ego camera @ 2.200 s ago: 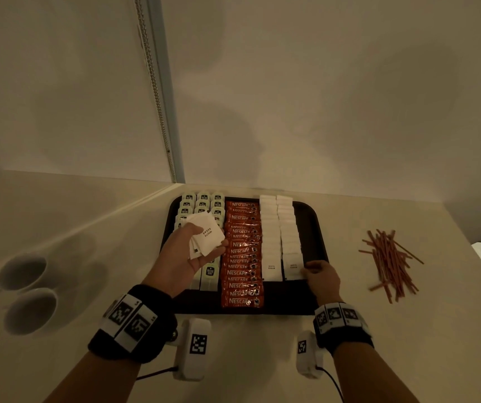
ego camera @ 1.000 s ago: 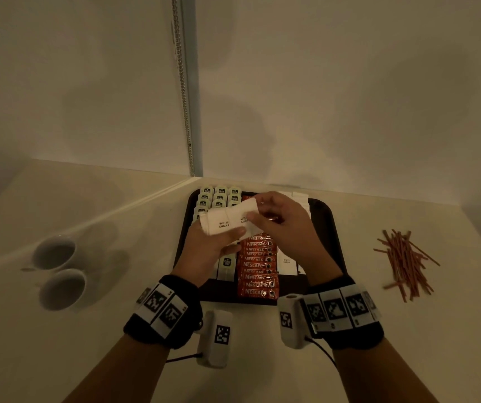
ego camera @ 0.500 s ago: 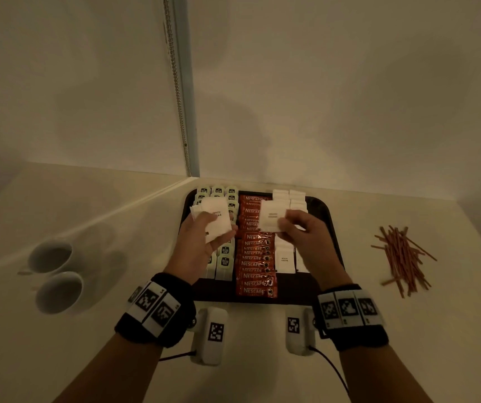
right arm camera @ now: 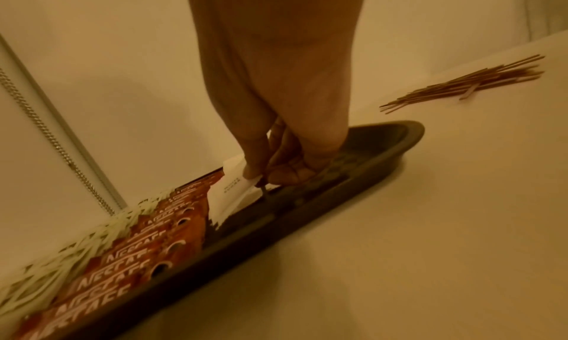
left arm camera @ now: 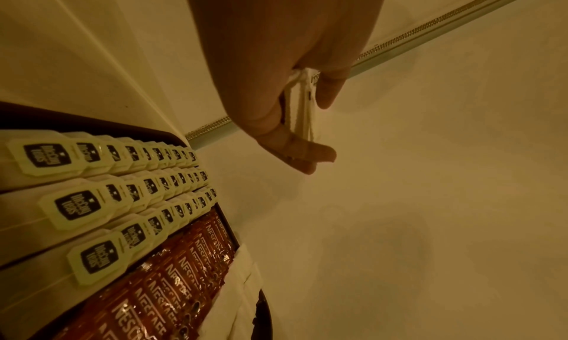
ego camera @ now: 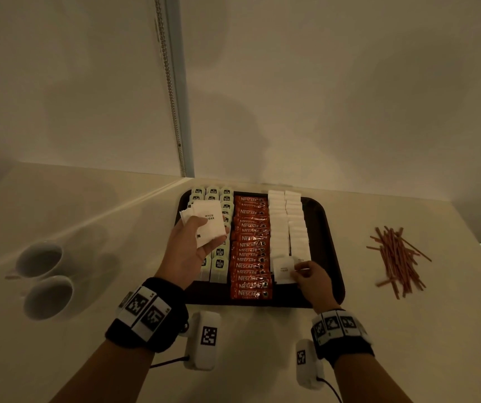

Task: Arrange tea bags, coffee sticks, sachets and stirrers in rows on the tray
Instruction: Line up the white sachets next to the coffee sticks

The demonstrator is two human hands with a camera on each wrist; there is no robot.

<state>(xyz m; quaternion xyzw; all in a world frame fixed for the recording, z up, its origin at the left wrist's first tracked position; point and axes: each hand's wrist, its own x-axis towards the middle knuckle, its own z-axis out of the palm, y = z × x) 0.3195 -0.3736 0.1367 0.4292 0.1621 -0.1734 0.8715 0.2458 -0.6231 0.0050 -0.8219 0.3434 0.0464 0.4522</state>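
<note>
A dark tray [ego camera: 332,257] holds rows of tea bags [ego camera: 219,264], red coffee sticks [ego camera: 251,257] and two rows of white sugar sachets [ego camera: 287,225]. My left hand [ego camera: 192,245] holds a stack of white sugar sachets [ego camera: 208,225] above the tea bags; the left wrist view shows the stack [left arm camera: 302,107] pinched between thumb and fingers. My right hand [ego camera: 310,276] pinches one white sachet [ego camera: 284,270] at the near end of the left sachet row, also seen low over the tray [right arm camera: 384,151] in the right wrist view as a tilted sachet [right arm camera: 236,187].
A loose pile of reddish stirrers [ego camera: 397,258] lies on the counter right of the tray. Two white cups [ego camera: 43,280] stand at the left. A wall with a bead chain [ego camera: 172,97] rises behind the tray.
My right hand took one sachet from the left hand's stack and carried it down to the near end of the sachet rows. The left hand stayed over the tea bags with the stack.
</note>
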